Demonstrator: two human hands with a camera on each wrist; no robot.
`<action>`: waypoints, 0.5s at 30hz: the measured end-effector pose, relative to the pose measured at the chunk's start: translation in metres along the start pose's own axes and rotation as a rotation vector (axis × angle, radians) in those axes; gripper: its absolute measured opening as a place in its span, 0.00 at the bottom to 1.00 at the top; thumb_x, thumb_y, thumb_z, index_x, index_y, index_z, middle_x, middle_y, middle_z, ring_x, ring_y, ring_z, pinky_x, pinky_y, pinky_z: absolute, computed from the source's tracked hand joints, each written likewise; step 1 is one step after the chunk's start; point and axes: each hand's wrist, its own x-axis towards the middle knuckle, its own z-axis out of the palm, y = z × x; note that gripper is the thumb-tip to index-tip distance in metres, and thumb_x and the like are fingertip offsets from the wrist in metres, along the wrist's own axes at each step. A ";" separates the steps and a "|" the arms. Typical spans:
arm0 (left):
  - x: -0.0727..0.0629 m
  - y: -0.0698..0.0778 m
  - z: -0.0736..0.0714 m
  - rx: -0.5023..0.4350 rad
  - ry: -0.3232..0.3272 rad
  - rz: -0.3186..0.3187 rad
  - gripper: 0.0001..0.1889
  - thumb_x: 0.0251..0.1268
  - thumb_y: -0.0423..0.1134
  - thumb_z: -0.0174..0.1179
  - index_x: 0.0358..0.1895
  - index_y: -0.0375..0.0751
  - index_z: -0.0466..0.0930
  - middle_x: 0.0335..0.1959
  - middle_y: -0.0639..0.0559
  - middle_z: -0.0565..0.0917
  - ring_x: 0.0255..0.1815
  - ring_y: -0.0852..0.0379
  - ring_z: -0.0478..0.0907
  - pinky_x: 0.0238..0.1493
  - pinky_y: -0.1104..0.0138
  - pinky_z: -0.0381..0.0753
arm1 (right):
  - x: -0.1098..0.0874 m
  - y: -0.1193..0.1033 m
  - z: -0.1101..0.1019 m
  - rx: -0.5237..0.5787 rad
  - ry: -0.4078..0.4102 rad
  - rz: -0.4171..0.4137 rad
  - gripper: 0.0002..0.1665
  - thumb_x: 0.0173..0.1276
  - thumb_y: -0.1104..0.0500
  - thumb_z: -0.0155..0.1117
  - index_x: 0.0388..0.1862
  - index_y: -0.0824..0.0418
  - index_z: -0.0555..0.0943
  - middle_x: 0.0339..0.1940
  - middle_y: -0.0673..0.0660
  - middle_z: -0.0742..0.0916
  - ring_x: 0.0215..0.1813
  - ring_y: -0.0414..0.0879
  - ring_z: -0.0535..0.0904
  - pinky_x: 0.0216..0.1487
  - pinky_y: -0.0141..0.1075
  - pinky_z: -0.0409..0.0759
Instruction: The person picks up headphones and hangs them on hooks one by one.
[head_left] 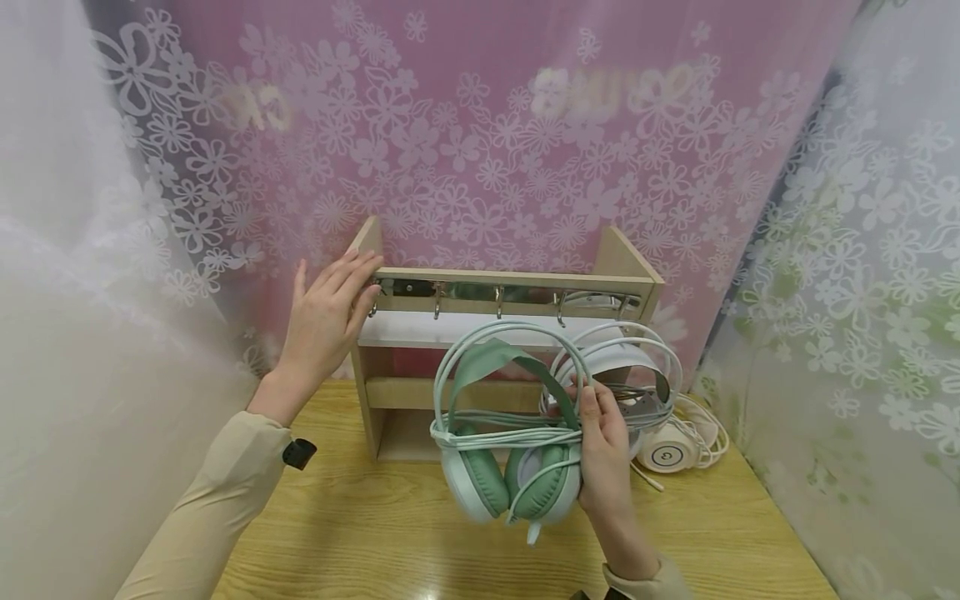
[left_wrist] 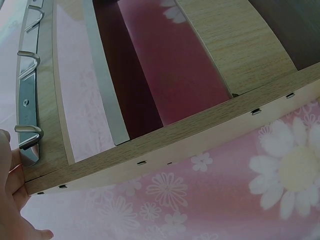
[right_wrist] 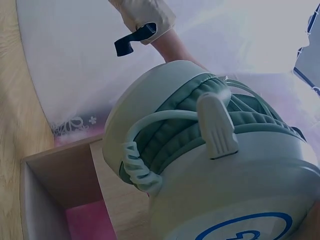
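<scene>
A pale green headset [head_left: 510, 442] with its cable wound round it hangs in front of a small wooden rack [head_left: 633, 267]. My right hand [head_left: 603, 446] grips the headset at its right ear cup and band. In the right wrist view the ear cups [right_wrist: 210, 165] fill the frame, with the microphone stub [right_wrist: 217, 125] across them. My left hand [head_left: 330, 312] rests with straight fingers on the rack's top left corner, beside the metal hook strip [head_left: 502, 293]. The left wrist view has the hooks [left_wrist: 30, 135] and the rack's wooden side [left_wrist: 180, 145], with my fingertips [left_wrist: 12, 175] at the edge.
A white headset [head_left: 645, 392] hangs from a hook at the rack's right end, its ear cup [head_left: 667, 454] and cable down on the wooden table [head_left: 360, 533]. Flowered sheer curtains close in on the left, back and right.
</scene>
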 end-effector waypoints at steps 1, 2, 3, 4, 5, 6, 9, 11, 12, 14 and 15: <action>0.000 0.000 0.000 0.000 0.000 0.001 0.21 0.80 0.46 0.53 0.71 0.48 0.75 0.71 0.50 0.76 0.74 0.48 0.68 0.78 0.38 0.39 | 0.001 0.001 0.001 0.002 0.002 0.001 0.22 0.84 0.53 0.45 0.61 0.70 0.71 0.47 0.53 0.82 0.43 0.43 0.86 0.48 0.32 0.84; 0.000 0.000 0.000 0.000 -0.001 0.001 0.21 0.80 0.46 0.53 0.71 0.48 0.75 0.71 0.50 0.76 0.74 0.48 0.68 0.78 0.38 0.39 | 0.002 0.001 0.002 0.006 0.006 0.002 0.21 0.84 0.53 0.45 0.61 0.70 0.72 0.47 0.53 0.82 0.43 0.43 0.86 0.48 0.32 0.84; 0.000 0.000 0.000 0.000 -0.001 0.002 0.21 0.80 0.46 0.53 0.71 0.48 0.75 0.70 0.50 0.76 0.74 0.48 0.68 0.78 0.37 0.39 | 0.003 0.002 0.003 0.008 0.009 0.005 0.21 0.84 0.53 0.45 0.61 0.70 0.72 0.47 0.53 0.82 0.42 0.43 0.86 0.48 0.32 0.84; 0.000 0.000 0.000 0.000 -0.001 0.002 0.21 0.80 0.46 0.53 0.71 0.48 0.75 0.70 0.50 0.76 0.74 0.48 0.68 0.78 0.37 0.39 | 0.004 0.003 0.004 0.012 0.014 0.009 0.22 0.84 0.53 0.45 0.61 0.70 0.71 0.47 0.53 0.82 0.42 0.43 0.86 0.48 0.32 0.84; 0.000 0.000 0.000 -0.001 -0.001 0.001 0.21 0.80 0.46 0.53 0.71 0.48 0.75 0.70 0.50 0.76 0.74 0.48 0.68 0.78 0.38 0.39 | 0.005 0.004 0.005 0.016 0.019 0.014 0.22 0.84 0.53 0.45 0.61 0.70 0.71 0.47 0.53 0.82 0.42 0.43 0.86 0.48 0.32 0.85; 0.000 0.000 0.000 -0.001 0.000 0.000 0.21 0.80 0.46 0.53 0.70 0.48 0.75 0.70 0.50 0.76 0.74 0.48 0.68 0.78 0.38 0.39 | 0.006 0.004 0.006 0.018 0.025 0.021 0.22 0.84 0.53 0.45 0.61 0.71 0.71 0.47 0.53 0.82 0.42 0.43 0.86 0.47 0.32 0.85; 0.000 0.000 -0.001 0.003 0.000 -0.001 0.21 0.79 0.46 0.54 0.70 0.48 0.75 0.70 0.50 0.76 0.74 0.48 0.69 0.78 0.37 0.39 | 0.007 0.006 0.007 0.019 0.037 0.048 0.23 0.84 0.52 0.45 0.61 0.70 0.70 0.48 0.53 0.82 0.42 0.42 0.86 0.47 0.32 0.85; 0.000 0.000 0.000 0.004 0.002 0.000 0.21 0.79 0.46 0.54 0.70 0.48 0.75 0.70 0.50 0.77 0.74 0.48 0.69 0.78 0.37 0.39 | 0.008 0.006 0.007 0.016 0.041 0.065 0.22 0.84 0.52 0.44 0.60 0.70 0.70 0.47 0.52 0.83 0.42 0.41 0.86 0.46 0.32 0.85; 0.000 0.000 0.000 0.004 0.004 0.002 0.21 0.79 0.46 0.54 0.70 0.48 0.75 0.70 0.50 0.77 0.74 0.48 0.69 0.78 0.37 0.39 | 0.008 0.007 0.007 0.014 0.043 0.071 0.22 0.84 0.52 0.44 0.60 0.70 0.70 0.46 0.52 0.83 0.42 0.41 0.86 0.46 0.31 0.85; 0.000 0.000 0.000 0.004 0.006 0.003 0.21 0.79 0.46 0.54 0.70 0.48 0.75 0.70 0.50 0.77 0.74 0.47 0.69 0.78 0.37 0.40 | 0.009 0.007 0.007 0.012 0.044 0.080 0.22 0.84 0.52 0.44 0.59 0.69 0.70 0.46 0.51 0.83 0.42 0.40 0.86 0.45 0.31 0.85; 0.000 0.000 0.001 0.004 0.007 0.004 0.21 0.79 0.46 0.54 0.70 0.48 0.75 0.70 0.50 0.77 0.74 0.47 0.69 0.77 0.37 0.40 | 0.009 0.008 0.007 0.012 0.043 0.080 0.22 0.84 0.52 0.44 0.59 0.69 0.70 0.46 0.52 0.83 0.42 0.41 0.86 0.45 0.31 0.85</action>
